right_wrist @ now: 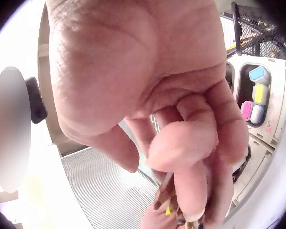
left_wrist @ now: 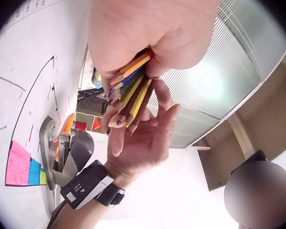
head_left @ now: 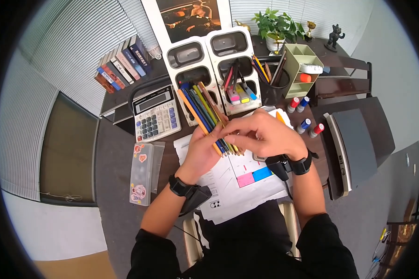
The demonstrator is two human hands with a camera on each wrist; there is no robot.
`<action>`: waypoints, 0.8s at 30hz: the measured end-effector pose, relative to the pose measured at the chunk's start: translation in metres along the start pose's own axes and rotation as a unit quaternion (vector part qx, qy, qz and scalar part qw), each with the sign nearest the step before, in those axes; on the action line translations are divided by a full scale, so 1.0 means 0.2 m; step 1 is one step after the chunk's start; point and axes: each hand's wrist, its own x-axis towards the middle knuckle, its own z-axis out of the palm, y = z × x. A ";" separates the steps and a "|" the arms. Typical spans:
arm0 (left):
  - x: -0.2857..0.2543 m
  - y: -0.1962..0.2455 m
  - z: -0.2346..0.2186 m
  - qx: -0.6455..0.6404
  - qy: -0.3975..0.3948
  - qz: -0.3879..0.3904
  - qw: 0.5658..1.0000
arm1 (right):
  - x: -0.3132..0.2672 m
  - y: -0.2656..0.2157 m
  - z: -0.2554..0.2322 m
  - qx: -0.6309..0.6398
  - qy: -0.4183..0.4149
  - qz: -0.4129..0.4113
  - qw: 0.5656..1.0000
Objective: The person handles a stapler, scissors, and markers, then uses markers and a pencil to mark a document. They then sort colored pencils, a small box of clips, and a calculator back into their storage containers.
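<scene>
My left hand (head_left: pixel 201 154) holds a bundle of coloured pencils (head_left: pixel 201 108) over the papers, in orange, blue, green, yellow and brown. Their sharpened tips (left_wrist: pixel 131 120) point down toward me in the head view. My right hand (head_left: pixel 267 134) is beside the tips, its fingers bent loosely and its fingertips right at the lower end of the bundle. In the right wrist view its palm faces the camera, and its fingers hide most of the pencils. White papers (head_left: pixel 228 204) with pink and blue coloured blocks lie below both hands.
Ahead stands a white organiser (head_left: pixel 212 39) with highlighters (head_left: pixel 242 95) in one compartment. Left are a calculator (head_left: pixel 156 115) and a clear sticker-covered case (head_left: pixel 142 174). Right are a mesh pen cup (head_left: pixel 271 93), several red- and blue-capped bottles (head_left: pixel 304 124) and a grey-topped device (head_left: pixel 354 144).
</scene>
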 end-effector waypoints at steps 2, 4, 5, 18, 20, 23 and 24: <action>0.00 0.01 0.03 0.011 -0.005 0.004 1.000 | -0.01 0.01 -0.01 0.002 0.016 -0.004 1.000; 0.00 0.02 0.06 0.024 0.052 0.009 0.998 | -0.01 0.04 -0.01 -0.003 0.016 0.003 1.000; 0.00 0.02 0.06 0.025 0.051 0.010 0.998 | -0.01 0.05 -0.01 0.007 0.011 0.009 1.000; -0.01 -0.01 0.06 0.040 0.013 -0.027 0.999 | 0.01 0.09 0.01 0.049 0.053 0.040 0.997; -0.01 -0.04 0.04 0.077 0.027 -0.022 0.996 | 0.01 0.08 0.00 0.016 0.058 0.038 0.997; -0.01 -0.02 0.04 0.105 0.016 -0.034 0.994 | 0.00 0.09 0.00 0.039 0.051 0.053 0.997; -0.01 -0.01 0.05 0.126 0.020 -0.030 0.991 | 0.00 0.11 0.00 0.008 0.063 0.024 0.998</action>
